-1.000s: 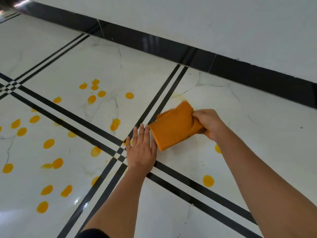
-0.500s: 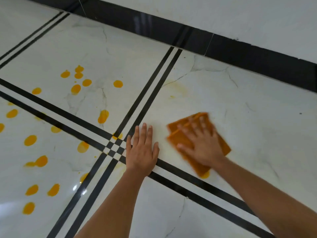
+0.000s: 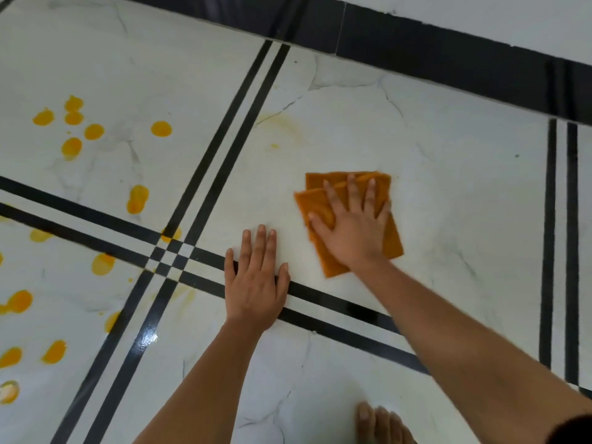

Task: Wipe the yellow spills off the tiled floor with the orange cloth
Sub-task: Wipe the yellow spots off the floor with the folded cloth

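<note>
The folded orange cloth (image 3: pixel 317 200) lies flat on a white marble floor tile (image 3: pixel 448 193). My right hand (image 3: pixel 355 225) presses down on it with straight, spread fingers. My left hand (image 3: pixel 254 283) rests flat on the floor beside it, palm down across a black tile stripe. Several yellow spills (image 3: pixel 137 198) dot the tiles to the left, and a faint yellow smear (image 3: pixel 282 123) shows above the cloth.
A black skirting band (image 3: pixel 416 49) runs along the white wall at the top. Double black stripes (image 3: pixel 224 149) cross the floor left of the cloth, and another pair (image 3: pixel 560 251) runs at the right. A bare foot (image 3: pixel 381 424) shows at the bottom edge.
My right hand went from gripping the lifted cloth to pressing it flat on the floor, then slid it across the tile. Two yellow spots near the right arm are gone. The view shifted right.
</note>
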A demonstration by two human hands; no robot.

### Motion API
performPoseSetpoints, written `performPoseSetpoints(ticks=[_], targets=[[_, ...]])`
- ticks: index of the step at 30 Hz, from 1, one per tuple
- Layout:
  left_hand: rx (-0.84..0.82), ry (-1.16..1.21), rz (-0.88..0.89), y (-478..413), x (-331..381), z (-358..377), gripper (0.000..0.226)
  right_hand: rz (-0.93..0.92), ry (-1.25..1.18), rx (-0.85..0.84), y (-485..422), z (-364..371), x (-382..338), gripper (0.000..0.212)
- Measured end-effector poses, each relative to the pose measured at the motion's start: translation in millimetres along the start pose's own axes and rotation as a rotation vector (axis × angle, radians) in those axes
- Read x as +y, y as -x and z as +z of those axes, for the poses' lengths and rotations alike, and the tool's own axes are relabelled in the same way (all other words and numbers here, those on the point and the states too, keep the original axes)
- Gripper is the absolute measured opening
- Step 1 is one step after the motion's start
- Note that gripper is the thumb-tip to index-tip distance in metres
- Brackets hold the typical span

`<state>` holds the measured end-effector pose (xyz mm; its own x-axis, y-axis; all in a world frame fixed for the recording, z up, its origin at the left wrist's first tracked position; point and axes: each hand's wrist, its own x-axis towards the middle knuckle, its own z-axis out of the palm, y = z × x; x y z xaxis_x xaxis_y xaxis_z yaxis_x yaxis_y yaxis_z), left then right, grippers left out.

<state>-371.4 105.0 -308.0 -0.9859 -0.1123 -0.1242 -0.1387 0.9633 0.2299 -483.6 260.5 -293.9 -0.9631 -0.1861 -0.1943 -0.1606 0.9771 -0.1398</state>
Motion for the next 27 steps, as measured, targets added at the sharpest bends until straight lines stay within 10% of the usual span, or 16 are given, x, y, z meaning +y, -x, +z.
performPoseSetpoints(ticks=[4,10,15,19,24,27], targets=[[-0.019,-0.009,0.006,4.6,-0.7,-0.1,0.064,-0.457,0.090,-0.005,59.1,12.1,22.2,0.061],[-0.050,-0.039,-0.009,11.9,-2.9,1.4,0.065,0.016,0.009,0.020,8.6,1.5,9.4,0.066],[-0.055,-0.048,0.000,14.5,-2.5,0.7,0.068,-0.501,0.101,-0.027,60.4,13.2,36.8,0.064],[-0.067,-0.046,0.001,12.1,-3.0,0.0,0.068,-0.018,0.044,0.017,8.2,2.3,14.6,0.065],[-0.078,-0.040,0.021,12.6,-6.3,-5.7,0.070,-0.540,0.122,-0.024,62.0,13.1,32.4,0.061],[-0.063,-0.019,-0.004,3.8,-12.5,-8.9,0.070,-0.301,0.102,0.011,8.2,0.9,38.2,0.063]])
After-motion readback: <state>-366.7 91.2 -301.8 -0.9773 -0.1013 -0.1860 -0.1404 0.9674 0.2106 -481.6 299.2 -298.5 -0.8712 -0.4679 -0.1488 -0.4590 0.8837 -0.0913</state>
